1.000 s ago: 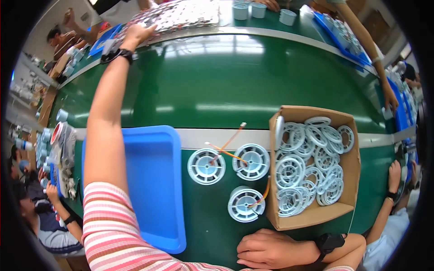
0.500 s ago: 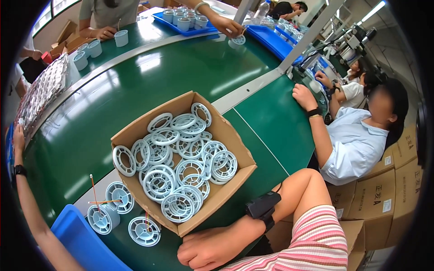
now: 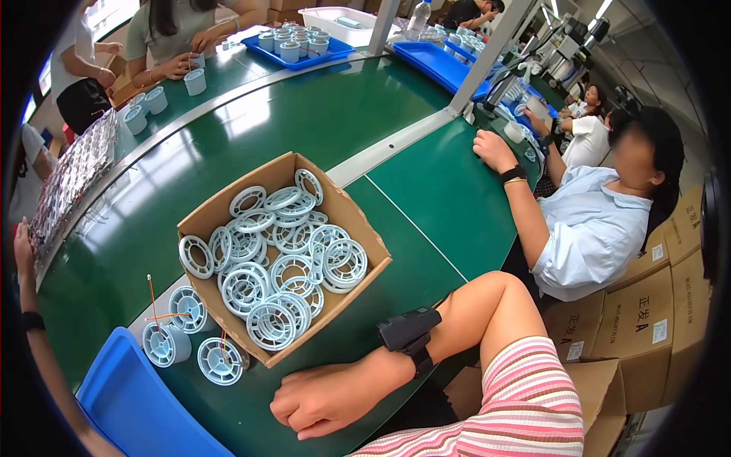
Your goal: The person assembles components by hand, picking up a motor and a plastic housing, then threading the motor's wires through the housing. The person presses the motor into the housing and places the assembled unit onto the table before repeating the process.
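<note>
My right hand [image 3: 324, 400] rests on the green tabletop, its fingers curled under and nothing visible in them. At the far left rim, my left hand [image 3: 24, 247] is stretched out beside a silvery, crinkled sheet-like pile [image 3: 76, 164]; its fingers are small and dark there. Between my arms stands an open cardboard box [image 3: 221, 301] holding many pale blue plastic rings [image 3: 289, 266] with spoked rims. Three pale blue spools lie by the box's near left side: one spool [image 3: 167, 346], another spool [image 3: 190, 308] behind it, and a third spool [image 3: 221, 362]. Thin orange wires stick out of them.
A blue bin [image 3: 141, 388] stands at the lower left. Beyond the green belt [image 3: 304, 114], a blue tray [image 3: 320, 59] holds several pale cups. Another blue tray [image 3: 434, 61] sits near a metal post. A co-worker [image 3: 601, 221] sits at the right, before stacked cartons [image 3: 655, 312].
The view has shifted, so the box and spools appear farther left. My left hand has drawn slightly away from the silvery pile. The far co-worker's reaching hand has pulled back from the belt.
</note>
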The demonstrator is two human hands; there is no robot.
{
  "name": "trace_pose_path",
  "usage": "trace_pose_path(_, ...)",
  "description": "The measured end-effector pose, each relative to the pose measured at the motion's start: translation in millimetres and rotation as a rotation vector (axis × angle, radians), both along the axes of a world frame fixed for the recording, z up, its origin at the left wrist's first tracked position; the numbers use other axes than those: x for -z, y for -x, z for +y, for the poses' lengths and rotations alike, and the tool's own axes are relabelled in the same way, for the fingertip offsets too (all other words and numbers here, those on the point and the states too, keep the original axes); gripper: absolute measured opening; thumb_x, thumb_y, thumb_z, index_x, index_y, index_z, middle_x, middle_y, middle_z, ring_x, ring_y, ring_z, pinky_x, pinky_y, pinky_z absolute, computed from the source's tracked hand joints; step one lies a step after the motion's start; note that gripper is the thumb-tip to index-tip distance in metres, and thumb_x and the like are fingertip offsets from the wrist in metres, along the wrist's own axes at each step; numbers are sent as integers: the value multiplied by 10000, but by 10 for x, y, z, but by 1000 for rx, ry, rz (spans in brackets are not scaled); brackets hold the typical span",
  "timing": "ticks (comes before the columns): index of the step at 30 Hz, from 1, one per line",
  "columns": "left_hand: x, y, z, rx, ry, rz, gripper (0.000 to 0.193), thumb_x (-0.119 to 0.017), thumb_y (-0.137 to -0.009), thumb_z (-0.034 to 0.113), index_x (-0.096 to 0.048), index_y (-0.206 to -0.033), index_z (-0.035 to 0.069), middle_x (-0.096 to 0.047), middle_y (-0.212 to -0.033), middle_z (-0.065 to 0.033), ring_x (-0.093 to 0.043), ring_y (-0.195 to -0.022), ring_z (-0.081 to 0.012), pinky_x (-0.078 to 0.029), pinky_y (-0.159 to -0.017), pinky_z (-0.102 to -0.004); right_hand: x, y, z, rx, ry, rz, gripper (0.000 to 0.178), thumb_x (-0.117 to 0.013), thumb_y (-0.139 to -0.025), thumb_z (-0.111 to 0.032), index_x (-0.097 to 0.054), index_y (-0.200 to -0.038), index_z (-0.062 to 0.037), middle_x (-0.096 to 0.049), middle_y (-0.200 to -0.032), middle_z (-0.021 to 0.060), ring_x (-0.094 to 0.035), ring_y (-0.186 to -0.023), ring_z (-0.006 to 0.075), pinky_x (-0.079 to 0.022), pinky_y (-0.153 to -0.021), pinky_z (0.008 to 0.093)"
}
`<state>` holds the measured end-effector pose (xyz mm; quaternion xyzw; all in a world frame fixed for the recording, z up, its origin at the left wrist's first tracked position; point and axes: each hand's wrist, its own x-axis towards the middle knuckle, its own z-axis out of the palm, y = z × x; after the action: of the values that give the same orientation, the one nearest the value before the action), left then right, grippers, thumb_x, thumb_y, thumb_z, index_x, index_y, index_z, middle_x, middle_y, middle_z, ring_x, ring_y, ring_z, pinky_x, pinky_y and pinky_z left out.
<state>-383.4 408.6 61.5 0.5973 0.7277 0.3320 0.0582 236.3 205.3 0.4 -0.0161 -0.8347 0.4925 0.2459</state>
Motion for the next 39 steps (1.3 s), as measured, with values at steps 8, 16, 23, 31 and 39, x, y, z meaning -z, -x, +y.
trace_pose_path(8, -502, -1322, -930, 4, -17, -315, 500, -546, -998, 539, -704, -1173, 97, -739, -1117, -207, -707, -944, -335, -516, -825, -534, 107, -70, 66, 5, -50, 41, 190, -706, -886, -128, -636, -738, -34, -608, -917, 66, -594, -888, 258, -461, -832, 395)
trace_pose_path(16, -977, -2793, -2584, 180, 65, -508, 430, -568, -1036, 420, -615, -877, 23, -642, -717, -89, -589, -648, -184, -461, -618, -323, 96, -18, 29, -59, -142, 68, 182, -697, -920, -143, -630, -787, -38, -602, -954, 63, -592, -912, 260, -464, -856, 403)
trace_pose_path(23, -799, -3725, -3222, 517, 245, -439, 277, -504, -1089, 238, -525, -870, 70, -506, -711, 14, -414, -523, -60, -307, -488, -231, 129, -30, 44, 2, -203, 114, 171, -707, -904, -146, -635, -795, -36, -606, -948, 83, -595, -903, 302, -478, -830, 423)
trace_pose_path(31, -569, -4273, -3180, 684, 358, -343, 173, -551, -1014, 61, -592, -859, -3, -547, -699, -51, -512, -589, -109, -406, -537, -282, 124, -126, 326, 213, -309, 120, 158, -724, -887, -132, -651, -839, -1, -614, -905, 148, -625, -851, 362, -517, -751, 440)
trace_pose_path(39, -197, -3988, -2858, 590, 340, -195, 158, -608, -1017, 141, -653, -960, 1, -596, -725, -100, -585, -627, -190, -483, -590, -321, -8, -254, 178, 234, -337, 110, 91, -715, -883, -54, -655, -907, 10, -639, -968, 139, -639, -898, 342, -527, -806, 411)
